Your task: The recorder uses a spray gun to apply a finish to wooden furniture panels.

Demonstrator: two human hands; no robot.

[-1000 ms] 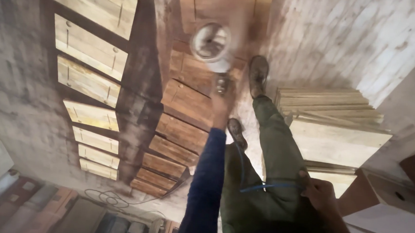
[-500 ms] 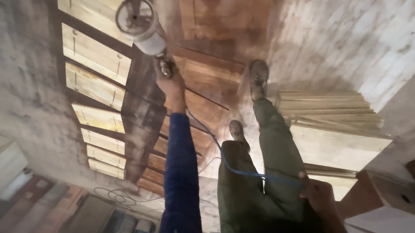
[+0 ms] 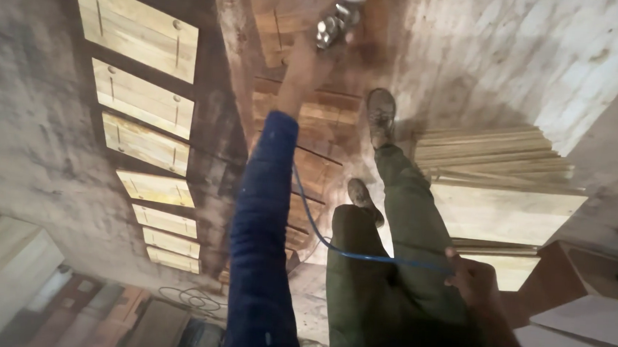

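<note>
The left hand (image 3: 303,60), at the end of a dark blue sleeve, is stretched far forward and motion-blurred; its fingers look wrapped around the grip of a metal spray gun with a white cup (image 3: 340,11), which sits just beyond the fingertips at the top edge of the view, the cup partly cut off. A thin blue hose (image 3: 320,228) runs back from below that hand, along the sleeve, to the right hand (image 3: 475,287), whose fingers are closed around it low beside the olive-green trouser legs. Beneath the spray gun and ahead of the left fingers lie brown stained wooden panels (image 3: 305,116) on the floor. To the left of those fingers a row of pale unstained wooden panels (image 3: 142,92) is laid out. To the right, beyond the right hand, stands a stack of pale wooden boards (image 3: 495,170).
</note>
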